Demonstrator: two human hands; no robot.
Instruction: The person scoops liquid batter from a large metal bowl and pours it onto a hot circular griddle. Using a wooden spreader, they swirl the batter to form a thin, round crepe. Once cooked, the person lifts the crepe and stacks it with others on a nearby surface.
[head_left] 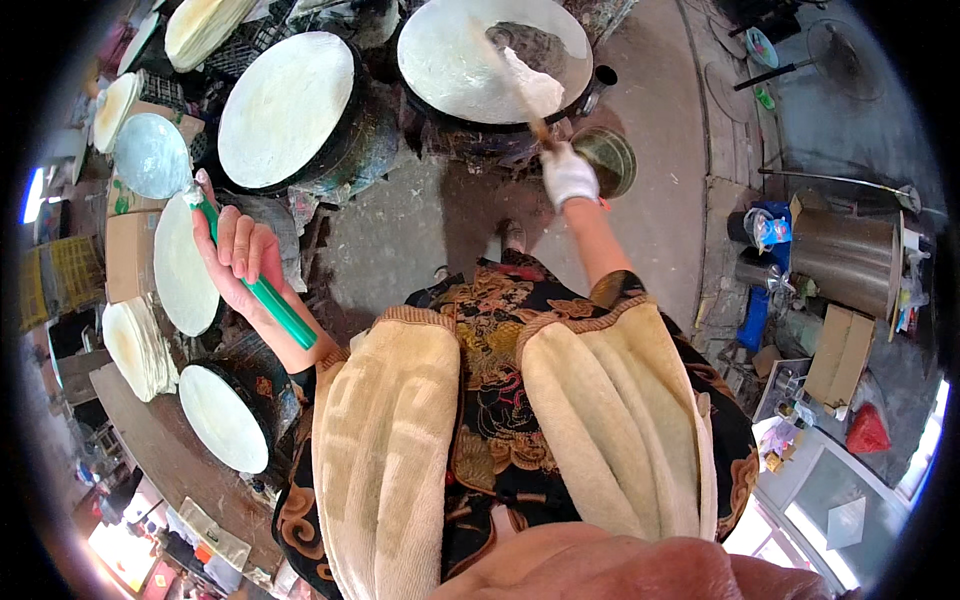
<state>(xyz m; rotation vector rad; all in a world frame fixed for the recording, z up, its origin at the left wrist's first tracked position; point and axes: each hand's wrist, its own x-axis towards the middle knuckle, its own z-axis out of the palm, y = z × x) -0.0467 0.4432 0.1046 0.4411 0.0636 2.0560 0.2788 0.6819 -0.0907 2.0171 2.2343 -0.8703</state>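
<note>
My right hand (568, 176), in a white glove, grips a wooden-handled spreader (524, 84) that reaches out over the far round griddle (470, 60), whose top is partly coated in pale batter. My bare left hand (242, 255) holds a long green-handled tool (270, 295) beside a thin round pancake (182, 265) at my left. Another black drum griddle (290, 105), fully covered by a pale pancake, stands between the two hands. A third griddle (225, 418) with a pancake on it sits low at my left.
Stacks of finished thin pancakes (135, 348) lie at the left, more (205, 25) at the top left. A small round pot (608, 160) sits near my right hand. A metal bin (848, 260), cardboard boxes (838, 355) and clutter stand at the right.
</note>
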